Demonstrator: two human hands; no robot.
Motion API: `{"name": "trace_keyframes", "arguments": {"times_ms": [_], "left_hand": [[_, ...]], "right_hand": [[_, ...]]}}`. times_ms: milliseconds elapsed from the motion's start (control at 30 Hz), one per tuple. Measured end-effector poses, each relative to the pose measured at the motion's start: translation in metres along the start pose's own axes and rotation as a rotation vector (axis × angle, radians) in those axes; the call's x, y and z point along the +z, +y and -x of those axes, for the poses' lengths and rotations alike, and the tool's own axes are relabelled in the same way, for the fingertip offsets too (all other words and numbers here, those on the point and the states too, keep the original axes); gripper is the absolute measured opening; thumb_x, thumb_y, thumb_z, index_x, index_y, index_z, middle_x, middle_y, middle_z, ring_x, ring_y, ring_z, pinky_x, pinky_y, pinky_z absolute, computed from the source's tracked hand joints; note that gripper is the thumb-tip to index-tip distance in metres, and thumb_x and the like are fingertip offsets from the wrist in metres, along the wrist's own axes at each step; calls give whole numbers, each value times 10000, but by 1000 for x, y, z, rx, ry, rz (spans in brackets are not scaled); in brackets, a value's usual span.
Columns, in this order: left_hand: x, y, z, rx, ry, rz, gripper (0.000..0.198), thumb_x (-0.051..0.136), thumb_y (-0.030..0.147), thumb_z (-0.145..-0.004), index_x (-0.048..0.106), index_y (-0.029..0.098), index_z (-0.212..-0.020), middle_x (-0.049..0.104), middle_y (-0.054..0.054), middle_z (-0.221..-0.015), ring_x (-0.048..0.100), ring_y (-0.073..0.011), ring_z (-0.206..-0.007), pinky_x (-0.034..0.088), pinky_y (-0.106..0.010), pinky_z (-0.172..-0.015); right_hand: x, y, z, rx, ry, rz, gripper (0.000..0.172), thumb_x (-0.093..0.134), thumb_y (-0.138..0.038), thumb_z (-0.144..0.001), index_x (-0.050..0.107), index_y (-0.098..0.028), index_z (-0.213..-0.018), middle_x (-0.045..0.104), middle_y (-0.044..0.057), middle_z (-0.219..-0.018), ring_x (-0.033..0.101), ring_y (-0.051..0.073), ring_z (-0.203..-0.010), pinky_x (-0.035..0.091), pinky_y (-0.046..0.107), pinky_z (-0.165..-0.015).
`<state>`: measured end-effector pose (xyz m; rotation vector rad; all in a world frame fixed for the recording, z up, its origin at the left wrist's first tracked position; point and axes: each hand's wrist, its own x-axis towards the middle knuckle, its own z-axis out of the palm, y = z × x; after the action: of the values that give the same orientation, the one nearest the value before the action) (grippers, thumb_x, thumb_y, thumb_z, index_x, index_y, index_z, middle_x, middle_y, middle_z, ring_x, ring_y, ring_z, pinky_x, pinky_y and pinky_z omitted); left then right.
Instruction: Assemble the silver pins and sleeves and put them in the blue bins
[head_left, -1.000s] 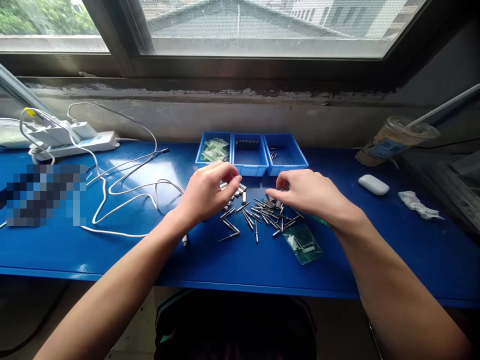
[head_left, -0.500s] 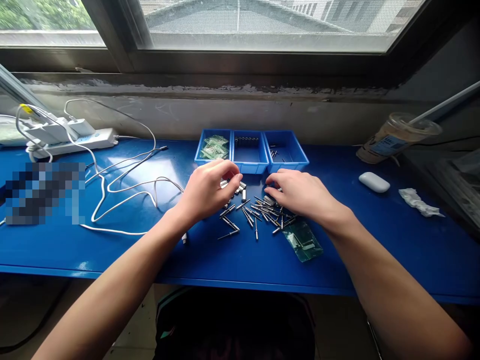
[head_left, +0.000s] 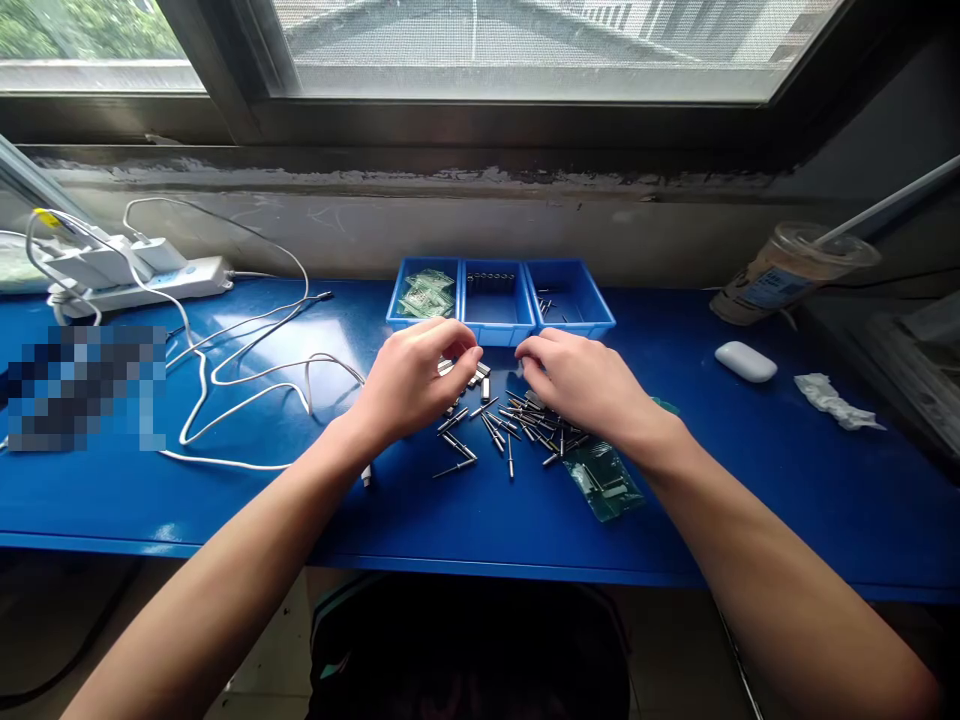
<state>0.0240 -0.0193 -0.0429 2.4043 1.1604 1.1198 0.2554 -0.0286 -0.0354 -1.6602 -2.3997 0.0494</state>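
My left hand (head_left: 420, 380) hovers over the silver cylinders (head_left: 485, 388), its thumb and fingers curled close together; whatever lies between them is hidden. Right of it, my right hand (head_left: 574, 385) is over the pile of metal rivets (head_left: 529, 420), thumb and forefinger bent together around something too small to make out. Behind the hands stand three joined blue bins: the left bin (head_left: 393, 300) holds small green packets, the middle bin (head_left: 499, 328) a row of dark round pieces, the right bin (head_left: 589, 290) a few rivets. A green packet (head_left: 606, 482) lies below my right hand.
White cables (head_left: 225, 462) and a power strip (head_left: 154, 293) spread over the left of the blue table (head_left: 450, 535). To the right are a tilted drink cup (head_left: 776, 280) with a straw, a white case (head_left: 746, 362) and a crumpled tissue (head_left: 836, 402). A window is behind.
My right hand has moved slightly left and up, nearer to my left hand, and its thumb and forefinger are closer together. My left hand has hardly moved.
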Motion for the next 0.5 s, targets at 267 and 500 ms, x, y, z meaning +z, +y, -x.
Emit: {"name": "trace_keyframes", "arguments": {"times_ms": [267,500], "left_hand": [[-1,0,0,20,-23,-5,123,628,262,-993,696,176,-936,723,-37,-893,653,-172,-810,488,-304,-746],[1,-1,2,107,-77,2,125,699,306,-981,705,185,-1012,738,-39,-936,687,-187,-857,522,-317,-794]], "right_hand": [[2,-2,-2,-81,219,-316,161,586,-215,-1032,730,-159,-1076,757,89,-1050,699,245,-900,499,363,-728],[1,-11,0,-163,381,-535,122,639,-248,-1017,737,-187,-1058,762,67,-995,678,196,-798,538,344,-703]]}}
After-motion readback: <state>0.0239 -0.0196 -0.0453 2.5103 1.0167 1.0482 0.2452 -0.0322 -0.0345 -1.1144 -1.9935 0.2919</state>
